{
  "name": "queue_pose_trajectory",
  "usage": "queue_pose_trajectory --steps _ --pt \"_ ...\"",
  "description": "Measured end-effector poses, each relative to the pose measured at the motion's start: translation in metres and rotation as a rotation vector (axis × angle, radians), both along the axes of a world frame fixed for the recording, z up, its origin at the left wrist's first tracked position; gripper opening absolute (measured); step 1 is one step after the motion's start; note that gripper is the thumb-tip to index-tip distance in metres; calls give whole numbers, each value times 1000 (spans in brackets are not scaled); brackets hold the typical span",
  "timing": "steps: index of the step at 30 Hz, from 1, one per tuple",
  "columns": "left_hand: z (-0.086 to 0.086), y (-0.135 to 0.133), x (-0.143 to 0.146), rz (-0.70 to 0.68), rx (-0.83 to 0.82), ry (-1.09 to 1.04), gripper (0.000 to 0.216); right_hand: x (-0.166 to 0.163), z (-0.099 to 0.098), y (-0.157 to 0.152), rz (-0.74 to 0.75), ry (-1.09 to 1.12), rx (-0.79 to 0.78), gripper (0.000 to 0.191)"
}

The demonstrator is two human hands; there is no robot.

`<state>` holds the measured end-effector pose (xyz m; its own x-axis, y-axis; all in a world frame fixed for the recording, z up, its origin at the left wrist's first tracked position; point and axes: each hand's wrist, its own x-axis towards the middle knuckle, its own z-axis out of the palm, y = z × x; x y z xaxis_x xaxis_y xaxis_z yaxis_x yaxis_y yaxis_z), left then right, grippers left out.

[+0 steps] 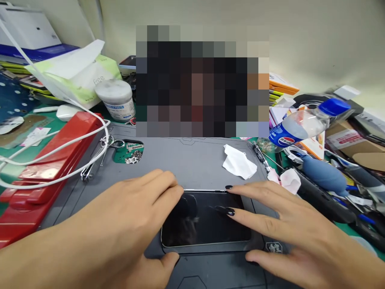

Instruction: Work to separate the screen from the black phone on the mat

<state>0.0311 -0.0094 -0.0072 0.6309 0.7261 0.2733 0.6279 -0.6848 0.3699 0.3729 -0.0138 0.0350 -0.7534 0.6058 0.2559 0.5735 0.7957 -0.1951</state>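
Note:
A smartphone (pixel 210 228) with a dark, glossy screen lies flat on the grey work mat (pixel 192 160), its long side across my view. My left hand (pixel 141 212) spans its left end, bent fingers pressed together at the far edge and the thumb by the near left corner. Over the right end, my right hand (pixel 294 224) has its fingers spread. One fingertip rests at the far edge, another touches or hovers just over the glass, and the thumb lies near the front right corner. The left fingertips are partly hidden.
White cloth (pixel 240 162) lies beyond the phone. Left are scissors (pixel 110 142), a red case (pixel 57 160), a looping white cable (pixel 106 136) and a paste jar (pixel 116 100). Right are a bottle (pixel 303 124), a blue air blower (pixel 325 172) and tools. A blurred block hides the back.

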Motion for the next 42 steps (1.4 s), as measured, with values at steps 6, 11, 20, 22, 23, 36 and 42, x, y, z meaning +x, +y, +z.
queue_pose_trajectory --steps 6,11,20,22,23,36,42 --pt "11 10 -3 -108 10 55 18 -10 -4 1 9 7 -35 40" --pt "2 6 -3 -46 9 93 36 -10 -11 3 7 41 -27 44" --pt "2 5 -10 -51 -74 70 31 -2 -19 3 8 87 -99 47" --pt "0 5 -9 -3 -128 73 35 2 -22 1 11 88 -119 49" --pt "-1 6 -7 14 -151 79 38 4 -24 0 12 80 -124 49" --pt "-7 0 -21 32 -144 84 40 18 -37 -6 1 36 -157 47" --pt "-8 -2 -25 14 -152 136 49 19 -39 -7 11 28 -147 48"
